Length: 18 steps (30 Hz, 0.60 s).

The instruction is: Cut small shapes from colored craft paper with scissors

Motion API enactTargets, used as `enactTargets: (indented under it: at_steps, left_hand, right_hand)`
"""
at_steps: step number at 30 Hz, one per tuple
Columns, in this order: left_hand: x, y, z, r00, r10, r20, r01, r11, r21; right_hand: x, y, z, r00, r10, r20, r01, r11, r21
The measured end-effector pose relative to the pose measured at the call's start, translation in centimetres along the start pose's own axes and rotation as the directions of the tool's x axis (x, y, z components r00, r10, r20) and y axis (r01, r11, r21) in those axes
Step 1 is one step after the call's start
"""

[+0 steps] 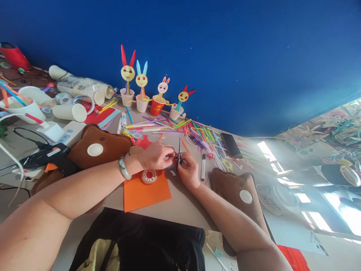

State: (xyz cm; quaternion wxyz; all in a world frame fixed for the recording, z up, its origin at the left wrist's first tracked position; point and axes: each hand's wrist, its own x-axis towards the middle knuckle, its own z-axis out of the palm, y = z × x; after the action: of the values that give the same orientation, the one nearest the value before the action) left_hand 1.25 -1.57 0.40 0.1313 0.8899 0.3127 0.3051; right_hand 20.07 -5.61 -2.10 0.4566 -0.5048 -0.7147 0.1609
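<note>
My right hand (188, 169) is closed on a pair of dark scissors (179, 160), whose blade points up and away over the table. Right beside it, my left hand (158, 156) is pinched, its fingertips meeting the scissors; what they hold is too small to make out. A bracelet circles my left wrist. Below my left hand, a roll of tape (149, 175) lies on the top edge of an orange paper sheet (146, 195). A black and white marker (203, 168) lies to the right of my right hand.
Four rabbit figures in cups (141, 103) stand by the blue wall. Colourful sticks (208, 137) lie before them, near a phone (231, 145). Brown cushions (113, 145) flank my arms. A glue gun (50, 156) and paper cups (70, 113) are at left.
</note>
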Motion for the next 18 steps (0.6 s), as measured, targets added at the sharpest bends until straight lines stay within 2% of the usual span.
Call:
enactTargets:
  at_steps: [6, 18]
  left_hand:
    - [-0.05, 0.01, -0.05, 1.0, 0.007, 0.01, -0.006, 0.998, -0.057]
    - [0.01, -0.18, 0.1, 1.0, -0.009, 0.026, 0.011, 0.997, -0.071]
  right_hand:
    - [-0.05, -0.19, -0.12, 1.0, -0.02, 0.004, 0.02, 1.0, 0.016]
    - [-0.1, -0.18, -0.04, 0.999, -0.032, 0.009, 0.032, 0.999, 0.034]
